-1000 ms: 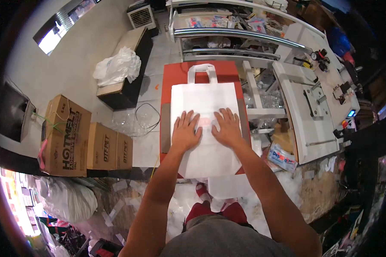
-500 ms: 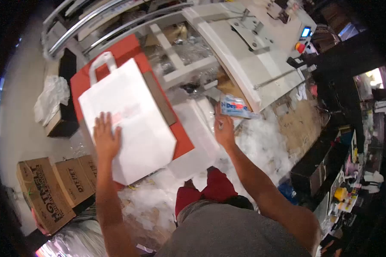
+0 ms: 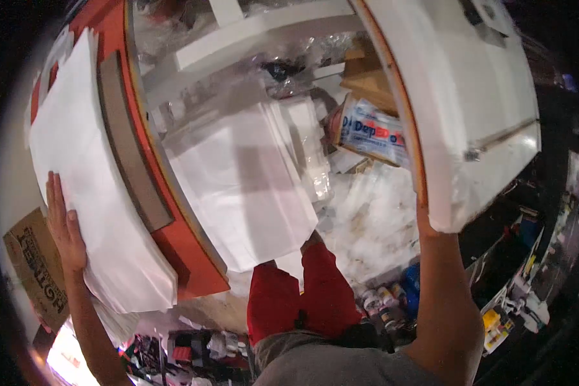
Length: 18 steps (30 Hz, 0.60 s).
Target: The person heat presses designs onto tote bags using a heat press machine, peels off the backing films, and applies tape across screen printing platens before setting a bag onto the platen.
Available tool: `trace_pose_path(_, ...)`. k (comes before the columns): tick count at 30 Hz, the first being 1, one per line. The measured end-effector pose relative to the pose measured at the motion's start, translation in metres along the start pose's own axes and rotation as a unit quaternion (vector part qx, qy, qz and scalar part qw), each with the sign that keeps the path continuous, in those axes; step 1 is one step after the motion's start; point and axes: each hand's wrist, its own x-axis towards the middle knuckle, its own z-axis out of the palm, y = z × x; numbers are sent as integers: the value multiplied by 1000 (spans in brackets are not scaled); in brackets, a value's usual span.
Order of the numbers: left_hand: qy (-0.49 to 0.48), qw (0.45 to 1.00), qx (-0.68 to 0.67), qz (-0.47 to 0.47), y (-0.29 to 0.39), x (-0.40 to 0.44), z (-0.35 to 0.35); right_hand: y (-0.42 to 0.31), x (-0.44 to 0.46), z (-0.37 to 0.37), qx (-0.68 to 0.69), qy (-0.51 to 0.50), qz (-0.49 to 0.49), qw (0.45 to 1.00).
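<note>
A white bag (image 3: 103, 186) lies on the red board (image 3: 193, 264) at the left, its handle at the far end. My left hand (image 3: 64, 235) rests on the bag's left side, fingers stretched out and holding nothing. At the right, my right hand (image 3: 426, 215) reaches beneath the near corner of the white machine panel (image 3: 457, 141); its fingers are hidden behind the panel. Between board and panel, a stack of white sheets or bags (image 3: 238, 174) lies lower down, above my legs. Beside the bag, a grey-brown strip (image 3: 128, 141) runs along the red board.
A printed plastic packet (image 3: 373, 132) lies by brown cardboard (image 3: 367, 77) under the panel. White frame bars (image 3: 238, 42) cross the top over clear plastic wrap. A cardboard box (image 3: 35, 267) stands at the left edge. Bottles and clutter (image 3: 386, 302) are on the floor.
The view has turned right and come closer to the machine. My right hand has left the bag and moved right to the panel's edge. My left hand has stayed on the bag.
</note>
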Motion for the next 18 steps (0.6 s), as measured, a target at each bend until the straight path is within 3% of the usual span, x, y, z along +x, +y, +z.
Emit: trace_pose_path(18, 26, 1000, 1, 11, -2, 1, -3, -6, 0, -12, -13, -7, 4, 1000)
